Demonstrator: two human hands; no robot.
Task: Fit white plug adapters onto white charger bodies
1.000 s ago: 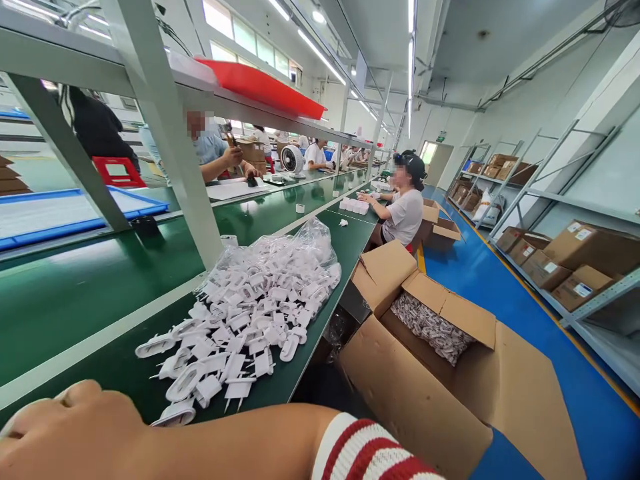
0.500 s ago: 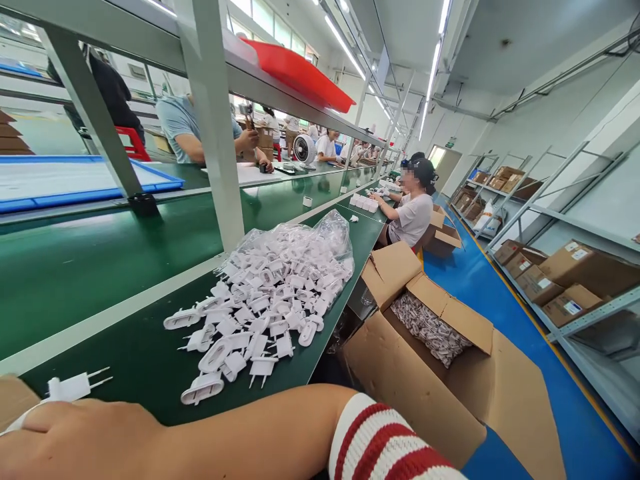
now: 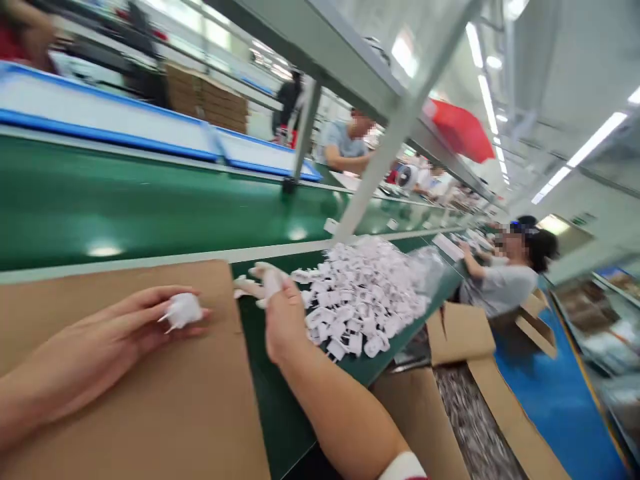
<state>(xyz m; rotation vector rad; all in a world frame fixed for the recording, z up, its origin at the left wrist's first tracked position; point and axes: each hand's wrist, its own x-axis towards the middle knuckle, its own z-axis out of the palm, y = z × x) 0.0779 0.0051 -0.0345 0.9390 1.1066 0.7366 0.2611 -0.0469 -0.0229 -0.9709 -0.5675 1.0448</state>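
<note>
My left hand (image 3: 125,333) holds a small white plastic part (image 3: 183,311) between thumb and fingers, over a flat brown cardboard sheet (image 3: 150,407). To its right, my right hand (image 3: 285,317) has its fingers wrapped round a white piece (image 3: 271,283), blurred by motion, at the near left edge of a heap. That heap of white plug parts (image 3: 365,293) lies on the dark green table (image 3: 265,400), with a clear plastic bag (image 3: 427,267) at its far right side.
An open carton (image 3: 415,407) with many small parts stands below the table at right. A slanted metal post (image 3: 380,160) rises behind the heap. A green belt (image 3: 150,200) runs beyond. A seated person (image 3: 505,280) works at right.
The view has swung left and now shows my left hand and the cardboard sheet. My right hand has moved from the lower left to beside the heap.
</note>
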